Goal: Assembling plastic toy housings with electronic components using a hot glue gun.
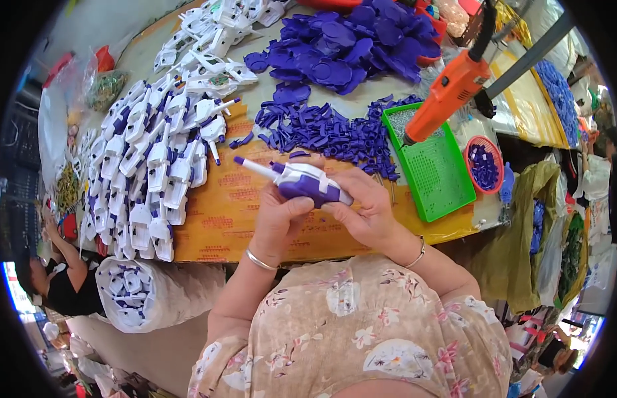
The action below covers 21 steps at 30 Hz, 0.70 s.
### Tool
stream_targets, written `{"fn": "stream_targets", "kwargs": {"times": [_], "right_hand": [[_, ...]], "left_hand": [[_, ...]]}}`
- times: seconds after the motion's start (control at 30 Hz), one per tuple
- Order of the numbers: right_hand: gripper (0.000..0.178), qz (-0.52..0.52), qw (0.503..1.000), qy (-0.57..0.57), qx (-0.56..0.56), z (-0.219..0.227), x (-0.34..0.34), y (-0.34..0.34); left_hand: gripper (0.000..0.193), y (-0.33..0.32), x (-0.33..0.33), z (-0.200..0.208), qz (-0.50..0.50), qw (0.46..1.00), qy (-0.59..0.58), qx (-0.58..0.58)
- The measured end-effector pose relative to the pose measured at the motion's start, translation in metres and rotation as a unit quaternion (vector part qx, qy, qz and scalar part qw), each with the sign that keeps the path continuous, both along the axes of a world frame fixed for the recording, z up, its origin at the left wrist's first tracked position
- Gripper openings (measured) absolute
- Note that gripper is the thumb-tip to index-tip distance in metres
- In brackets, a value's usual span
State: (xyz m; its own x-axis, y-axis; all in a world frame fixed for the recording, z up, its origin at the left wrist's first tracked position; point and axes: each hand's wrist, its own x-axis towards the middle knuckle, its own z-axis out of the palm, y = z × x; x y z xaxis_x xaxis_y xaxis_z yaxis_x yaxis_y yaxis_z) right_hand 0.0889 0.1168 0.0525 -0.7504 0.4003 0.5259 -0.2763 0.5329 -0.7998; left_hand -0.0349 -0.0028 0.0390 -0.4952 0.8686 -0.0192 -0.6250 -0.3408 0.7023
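Both of my hands hold one white-and-purple plastic device (313, 188) over the front part of the table. It has a rounded purple cover and a long white spout ending in a purple tip, which points to the upper left. My left hand (286, 215) is closed round its left side, thumb on the purple cover. My right hand (368, 209) grips the other end between thumb and fingers. Just beyond lies a heap of small purple plastic pieces (321, 129). At the left, many similar white-and-purple devices (149, 159) are laid in overlapping rows.
An orange electric screwdriver (448, 96) hangs over a green tray (431, 176) of small metal parts. Beside it stands a red basket (499, 166) with purple pieces. Purple covers (351, 50) and white shells (219, 40) are piled behind. A white sack (182, 292) stands below the left edge.
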Motion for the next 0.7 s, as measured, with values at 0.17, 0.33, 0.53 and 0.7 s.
{"fn": "stream_targets", "kwargs": {"times": [0.17,0.33,0.53,0.7], "right_hand": [[0.034,0.008,1.0,-0.001,0.022,0.001,0.008,-0.005],[0.041,0.001,0.998,0.023,0.065,-0.011,0.011,-0.005],[0.067,-0.013,0.997,0.049,0.06,-0.007,0.007,0.006],[0.055,0.019,0.997,0.011,0.076,0.002,0.004,0.004]], "left_hand": [[0.049,-0.008,0.002,0.004,0.001,0.999,0.035,0.013],[0.054,-0.008,0.001,0.008,-0.01,0.995,0.096,0.016],[0.053,-0.007,-0.004,0.0,-0.013,0.998,0.012,0.067],[0.052,-0.006,-0.005,0.009,-0.02,0.988,0.146,-0.04]]}}
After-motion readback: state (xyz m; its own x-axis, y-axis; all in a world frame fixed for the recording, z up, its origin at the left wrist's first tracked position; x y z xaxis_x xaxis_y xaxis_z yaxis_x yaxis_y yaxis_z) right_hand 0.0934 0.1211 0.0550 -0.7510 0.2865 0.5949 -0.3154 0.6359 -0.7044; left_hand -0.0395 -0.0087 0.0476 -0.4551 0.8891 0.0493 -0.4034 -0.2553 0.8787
